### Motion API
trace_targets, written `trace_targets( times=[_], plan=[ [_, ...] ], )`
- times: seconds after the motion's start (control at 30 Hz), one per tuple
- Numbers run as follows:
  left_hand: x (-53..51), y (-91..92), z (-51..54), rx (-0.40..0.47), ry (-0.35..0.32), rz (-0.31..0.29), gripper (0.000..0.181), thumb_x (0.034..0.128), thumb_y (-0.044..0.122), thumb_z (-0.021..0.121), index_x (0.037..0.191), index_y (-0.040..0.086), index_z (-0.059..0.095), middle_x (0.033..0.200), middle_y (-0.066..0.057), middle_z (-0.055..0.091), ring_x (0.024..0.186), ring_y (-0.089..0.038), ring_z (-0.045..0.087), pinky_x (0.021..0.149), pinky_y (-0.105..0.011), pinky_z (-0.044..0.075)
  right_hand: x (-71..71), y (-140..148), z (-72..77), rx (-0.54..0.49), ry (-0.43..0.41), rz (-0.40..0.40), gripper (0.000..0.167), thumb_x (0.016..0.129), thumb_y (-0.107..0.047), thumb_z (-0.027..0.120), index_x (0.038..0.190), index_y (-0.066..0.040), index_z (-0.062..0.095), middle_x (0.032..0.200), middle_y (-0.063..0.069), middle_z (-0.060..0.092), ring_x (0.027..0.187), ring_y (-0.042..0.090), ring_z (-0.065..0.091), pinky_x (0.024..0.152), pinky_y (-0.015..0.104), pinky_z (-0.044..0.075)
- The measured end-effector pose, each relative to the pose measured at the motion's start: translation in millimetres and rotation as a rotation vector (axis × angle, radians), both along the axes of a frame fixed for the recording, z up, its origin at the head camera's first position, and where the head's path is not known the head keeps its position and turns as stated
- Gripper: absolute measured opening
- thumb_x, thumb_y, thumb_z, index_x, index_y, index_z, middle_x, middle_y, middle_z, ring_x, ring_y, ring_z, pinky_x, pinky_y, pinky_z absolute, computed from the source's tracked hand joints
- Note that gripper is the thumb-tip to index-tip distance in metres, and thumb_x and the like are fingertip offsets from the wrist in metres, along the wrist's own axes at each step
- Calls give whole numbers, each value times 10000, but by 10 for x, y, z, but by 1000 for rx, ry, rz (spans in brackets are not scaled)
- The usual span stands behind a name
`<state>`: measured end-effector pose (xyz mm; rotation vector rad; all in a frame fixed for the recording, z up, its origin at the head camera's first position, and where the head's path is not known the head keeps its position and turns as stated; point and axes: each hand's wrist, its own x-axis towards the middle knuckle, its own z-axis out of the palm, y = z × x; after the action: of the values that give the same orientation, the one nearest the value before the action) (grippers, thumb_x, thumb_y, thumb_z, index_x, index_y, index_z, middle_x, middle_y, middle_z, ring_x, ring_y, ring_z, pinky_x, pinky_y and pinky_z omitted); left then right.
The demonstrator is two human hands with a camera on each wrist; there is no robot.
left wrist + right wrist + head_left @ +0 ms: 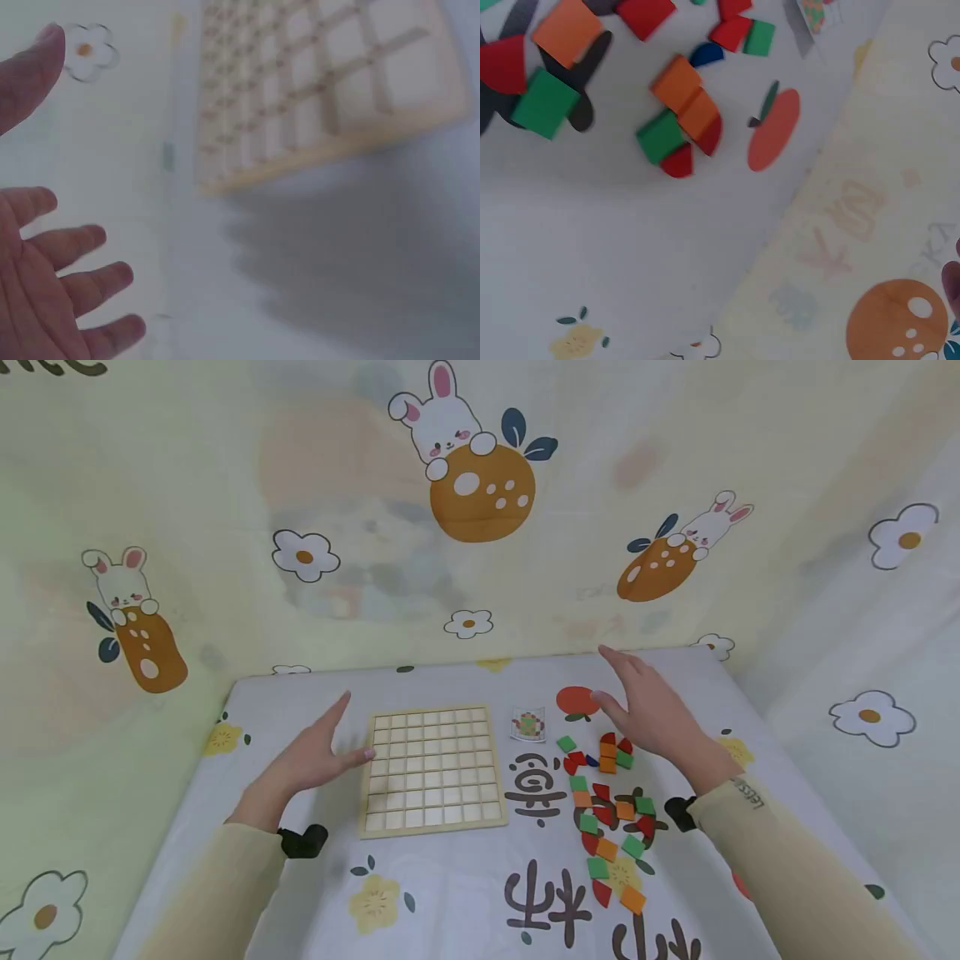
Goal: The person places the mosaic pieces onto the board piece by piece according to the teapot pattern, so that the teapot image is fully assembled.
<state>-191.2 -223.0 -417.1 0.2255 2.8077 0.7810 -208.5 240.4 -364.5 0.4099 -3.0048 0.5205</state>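
Observation:
A pale wooden grid board [435, 770] with square cells lies on the table, its cells bare. My left hand [318, 756] hovers at the board's left edge with fingers spread and holds nothing; in the head view its thumb overlaps the rim. In the left wrist view the same hand [52, 277] appears apart from the grid board [330, 150]. My right hand [652, 710] is raised above the far right of the table, fingers extended, nothing in it. Below it lie loose green, orange and red pieces [607, 849], squares and quarter-rounds, with one blue piece [706, 55] among them.
A small card [528, 725] with a coloured pattern stands or lies between board and pieces. The white tablecloth [442, 893] carries printed flowers and lettering. A curtain [375, 610] printed with rabbits rises behind the table's far edge.

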Motion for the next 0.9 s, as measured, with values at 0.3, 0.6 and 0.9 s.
trace_targets(
  times=[0.3,0.6,0.9],
  plan=[
    [11,-175,-779,162,-105,8,878,932,371,742,1623,107,270,1674,-241,249,1550,-496,174,1224,-671,205,129,46,-240,-44,-55,-18,749,1011,-229,633,1614,-31,234,1596,282,363,1452,488,354,1149,666,354],
    [-31,-230,-1035,150,-8,-36,855,879,327,798,1568,41,382,1667,-303,184,1544,-560,26,1212,-729,21,190,84,-314,-77,-59,-39,761,1006,-219,645,1614,-29,229,1580,294,376,1429,491,377,1115,685,380],
    [20,-217,-1072,69,30,-18,833,867,329,789,1563,75,408,1672,-304,150,1546,-559,7,1208,-741,30,246,115,-349,-65,-54,-53,770,1006,-231,648,1618,-38,223,1543,304,411,1366,487,439,1078,684,418]
  ],
)
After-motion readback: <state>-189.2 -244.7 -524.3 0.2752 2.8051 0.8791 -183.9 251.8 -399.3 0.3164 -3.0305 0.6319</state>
